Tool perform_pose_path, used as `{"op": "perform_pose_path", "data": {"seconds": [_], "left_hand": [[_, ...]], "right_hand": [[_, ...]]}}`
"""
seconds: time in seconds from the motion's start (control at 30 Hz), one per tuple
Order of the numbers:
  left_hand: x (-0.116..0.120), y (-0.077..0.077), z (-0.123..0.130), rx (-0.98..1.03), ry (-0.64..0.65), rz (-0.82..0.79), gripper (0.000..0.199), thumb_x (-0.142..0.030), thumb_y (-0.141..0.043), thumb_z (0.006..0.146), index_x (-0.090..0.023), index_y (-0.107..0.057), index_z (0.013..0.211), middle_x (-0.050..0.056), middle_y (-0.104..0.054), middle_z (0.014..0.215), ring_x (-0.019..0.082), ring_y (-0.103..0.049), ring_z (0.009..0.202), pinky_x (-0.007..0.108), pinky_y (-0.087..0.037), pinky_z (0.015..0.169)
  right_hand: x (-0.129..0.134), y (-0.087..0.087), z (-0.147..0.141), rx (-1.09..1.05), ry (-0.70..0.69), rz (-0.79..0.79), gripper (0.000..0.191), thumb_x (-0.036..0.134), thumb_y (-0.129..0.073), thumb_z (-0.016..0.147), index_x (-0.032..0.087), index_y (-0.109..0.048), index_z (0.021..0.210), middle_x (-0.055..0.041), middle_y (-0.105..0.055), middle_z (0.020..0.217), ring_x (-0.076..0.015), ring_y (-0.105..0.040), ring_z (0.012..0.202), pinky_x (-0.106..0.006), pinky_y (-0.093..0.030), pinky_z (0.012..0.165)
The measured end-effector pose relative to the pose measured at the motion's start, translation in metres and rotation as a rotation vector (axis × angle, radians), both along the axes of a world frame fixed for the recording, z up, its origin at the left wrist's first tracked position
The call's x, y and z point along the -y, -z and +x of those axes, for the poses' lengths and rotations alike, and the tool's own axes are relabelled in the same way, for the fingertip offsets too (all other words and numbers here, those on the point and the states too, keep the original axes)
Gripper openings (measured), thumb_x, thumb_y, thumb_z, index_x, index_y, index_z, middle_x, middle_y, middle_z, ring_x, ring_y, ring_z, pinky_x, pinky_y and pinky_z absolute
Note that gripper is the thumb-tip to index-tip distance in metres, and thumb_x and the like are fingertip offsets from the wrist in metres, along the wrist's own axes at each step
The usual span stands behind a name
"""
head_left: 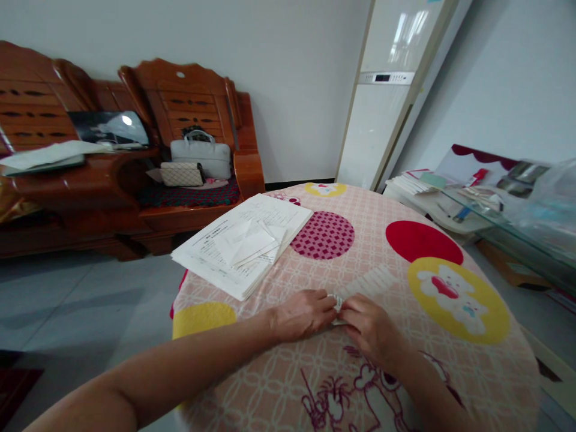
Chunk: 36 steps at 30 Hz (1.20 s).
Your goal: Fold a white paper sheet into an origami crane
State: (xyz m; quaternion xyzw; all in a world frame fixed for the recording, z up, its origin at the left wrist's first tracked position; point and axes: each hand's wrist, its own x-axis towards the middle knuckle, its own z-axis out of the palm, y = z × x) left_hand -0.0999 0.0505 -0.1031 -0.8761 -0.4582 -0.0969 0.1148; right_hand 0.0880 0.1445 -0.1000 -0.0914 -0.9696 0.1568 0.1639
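My left hand (306, 313) and my right hand (366, 327) meet low over the round table's patterned cloth (279, 372). Between their fingertips they pinch a small folded piece of paper (337, 302), white with dark print. Most of it is hidden by my fingers. Just beyond my right hand lies a pale, lined strip (369, 283), which looks like paper. To the left of my hands rests a stack of printed sheets (216, 255), with some folded paper pieces (256, 240) on top.
Carved wooden chairs (180, 96) stand along the wall, one holding a grey bag (202, 157) and a small quilted purse (181, 174). A tall white air conditioner (378, 126) fills the corner. At right, a glass-topped table (508, 222) carries papers and plastic bags.
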Motion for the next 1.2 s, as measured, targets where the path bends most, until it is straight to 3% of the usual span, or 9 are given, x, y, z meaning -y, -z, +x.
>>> {"op": "perform_pose_path", "data": {"seconds": [0.17, 0.27, 0.37, 0.53, 0.77, 0.9, 1.07, 1.2], "left_hand": [[0.019, 0.000, -0.002, 0.036, -0.061, -0.108, 0.012, -0.019, -0.048, 0.093, -0.014, -0.058, 0.090, 0.006, -0.058, 0.085, 0.017, -0.052, 0.074, 0.030, -0.042, 0.062], [0.023, 0.002, -0.007, 0.105, -0.075, -0.135, 0.016, -0.018, -0.046, 0.094, -0.015, -0.059, 0.085, 0.006, -0.059, 0.085, 0.017, -0.054, 0.077, 0.029, -0.043, 0.067], [0.021, 0.006, -0.012, 0.258, -0.066, -0.188, 0.020, -0.019, -0.047, 0.095, -0.015, -0.061, 0.082, 0.006, -0.062, 0.086, 0.015, -0.056, 0.081, 0.027, -0.045, 0.073], [0.019, 0.004, -0.011, 0.500, -0.076, -0.231, 0.016, -0.021, -0.053, 0.093, -0.016, -0.068, 0.095, 0.006, -0.067, 0.098, 0.015, -0.060, 0.089, 0.024, -0.046, 0.078], [0.015, 0.000, -0.003, 0.432, -0.077, -0.214, 0.021, -0.024, -0.052, 0.094, -0.019, -0.072, 0.093, 0.005, -0.068, 0.088, 0.015, -0.060, 0.080, 0.026, -0.044, 0.072], [0.017, 0.003, -0.005, 0.513, -0.113, -0.243, 0.021, -0.020, -0.053, 0.092, -0.017, -0.072, 0.085, 0.005, -0.066, 0.084, 0.014, -0.059, 0.078, 0.024, -0.043, 0.070], [0.017, 0.001, -0.004, 0.710, -0.240, -0.371, 0.010, -0.019, -0.062, 0.086, -0.017, -0.071, 0.084, 0.004, -0.067, 0.086, 0.015, -0.060, 0.084, 0.023, -0.044, 0.075], [0.013, -0.006, 0.001, 0.742, -0.405, -0.429, 0.009, -0.018, -0.062, 0.083, -0.017, -0.070, 0.081, 0.002, -0.065, 0.082, 0.014, -0.060, 0.079, 0.022, -0.043, 0.073]], "right_hand": [[0.006, 0.004, 0.000, 0.155, -0.009, 0.041, 0.015, 0.007, -0.056, 0.083, 0.016, -0.064, 0.074, -0.0062, -0.059, 0.083, -0.0188, -0.053, 0.081, -0.029, -0.041, 0.068], [0.008, 0.003, 0.000, 0.184, -0.003, 0.037, 0.016, 0.008, -0.055, 0.085, 0.015, -0.065, 0.075, -0.0064, -0.059, 0.083, -0.0180, -0.054, 0.080, -0.028, -0.041, 0.068], [0.008, 0.000, 0.000, 0.180, 0.012, -0.004, 0.020, 0.007, -0.053, 0.085, 0.015, -0.065, 0.071, -0.0061, -0.059, 0.082, -0.0175, -0.054, 0.080, -0.028, -0.041, 0.068], [0.009, -0.005, -0.001, 0.155, 0.064, -0.132, 0.019, 0.005, -0.057, 0.082, 0.015, -0.068, 0.071, -0.0047, -0.060, 0.080, -0.0154, -0.055, 0.076, -0.026, -0.041, 0.068], [0.012, -0.002, -0.001, 0.153, 0.073, -0.055, 0.018, 0.009, -0.057, 0.083, 0.016, -0.070, 0.074, -0.0062, -0.059, 0.082, -0.0172, -0.054, 0.078, -0.027, -0.039, 0.067], [0.015, -0.001, -0.001, 0.133, 0.099, -0.067, 0.019, 0.008, -0.057, 0.082, 0.016, -0.068, 0.068, -0.0054, -0.058, 0.077, -0.0173, -0.053, 0.077, -0.027, -0.038, 0.066], [0.014, -0.007, -0.005, 0.121, 0.199, -0.266, 0.020, 0.006, -0.058, 0.082, 0.015, -0.068, 0.067, -0.0047, -0.059, 0.075, -0.0173, -0.054, 0.078, -0.026, -0.039, 0.068], [0.012, -0.005, -0.009, 0.127, 0.266, -0.324, 0.018, 0.006, -0.058, 0.081, 0.015, -0.067, 0.069, -0.0044, -0.059, 0.076, -0.0177, -0.055, 0.079, -0.027, -0.039, 0.068]]}}
